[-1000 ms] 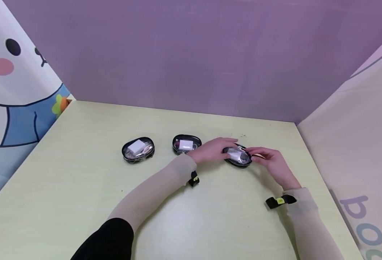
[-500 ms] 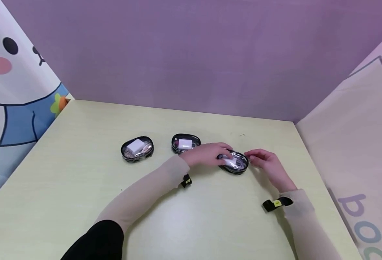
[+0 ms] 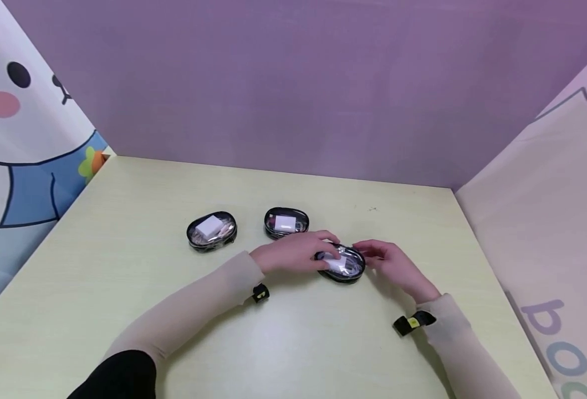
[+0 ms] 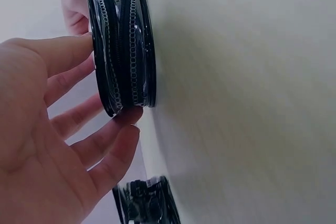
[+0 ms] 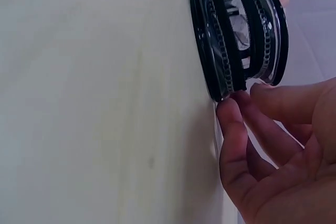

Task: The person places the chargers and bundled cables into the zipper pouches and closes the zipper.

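Note:
An oval clear pouch with black trim [image 3: 349, 266] lies on the table, a white rectangular item showing through its top. My left hand [image 3: 293, 252] grips its left end, thumb over the upper rim and fingers along the side. At the other end, my right hand [image 3: 392, 267] pinches close to the zip, thumb and index fingertips right at the pouch's edge. A zip [image 4: 124, 51] runs round the side wall, its tapes together in the left wrist view. In the right wrist view, a gap between the black tapes [image 5: 224, 35] shows pale contents.
Two similar pouches sit farther back: one [image 3: 286, 221] just behind my left hand, another [image 3: 212, 231] to the left. A purple wall [image 3: 283, 83] stands behind the pale table [image 3: 273, 354], with printed panels [image 3: 537, 221] at the sides.
Both hands and the pouch between them have moved left and nearer to me across the table. The two other pouches stay where they were.

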{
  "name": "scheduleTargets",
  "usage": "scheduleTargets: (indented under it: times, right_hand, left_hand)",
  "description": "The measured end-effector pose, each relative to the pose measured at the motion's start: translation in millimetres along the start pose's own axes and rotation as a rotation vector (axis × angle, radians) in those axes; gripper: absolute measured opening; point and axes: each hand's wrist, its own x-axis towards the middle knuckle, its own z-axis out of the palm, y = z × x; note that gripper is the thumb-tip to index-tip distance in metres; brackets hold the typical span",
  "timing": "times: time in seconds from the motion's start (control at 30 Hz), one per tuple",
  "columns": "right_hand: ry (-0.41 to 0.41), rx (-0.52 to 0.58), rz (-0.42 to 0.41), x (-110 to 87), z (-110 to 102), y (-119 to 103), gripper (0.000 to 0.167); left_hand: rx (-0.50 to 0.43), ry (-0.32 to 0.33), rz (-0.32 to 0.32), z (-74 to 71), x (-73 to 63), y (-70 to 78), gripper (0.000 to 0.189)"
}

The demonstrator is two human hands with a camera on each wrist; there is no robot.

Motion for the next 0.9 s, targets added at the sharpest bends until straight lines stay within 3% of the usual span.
scheduleTargets:
  times: [0.17, 0.47, 0.8, 0.9]
  right_hand:
    - [-0.037, -0.029, -0.024, 4.8, 9, -8, 0.033]
    - [-0.040, -0.217, -0.062, 11.4, 22, -21, 0.019]
    - [-0.046, -0.277, -0.127, 14.4, 31, -28, 0.016]
    - [-0.039, -0.277, -0.113, 16.4, 34, -29, 0.015]
  left_hand:
    - [0.009, -0.005, 0.012, -1.9, -13.8, -0.6, 0.031]
    - [-0.002, -0.001, 0.031, -5.4, -33.6, -6.4, 0.032]
    - [0.013, 0.009, 0.040, -7.7, -45.8, -6.6, 0.031]
    - [0.001, 0.007, 0.027, -10.6, -50.0, -6.2, 0.030]
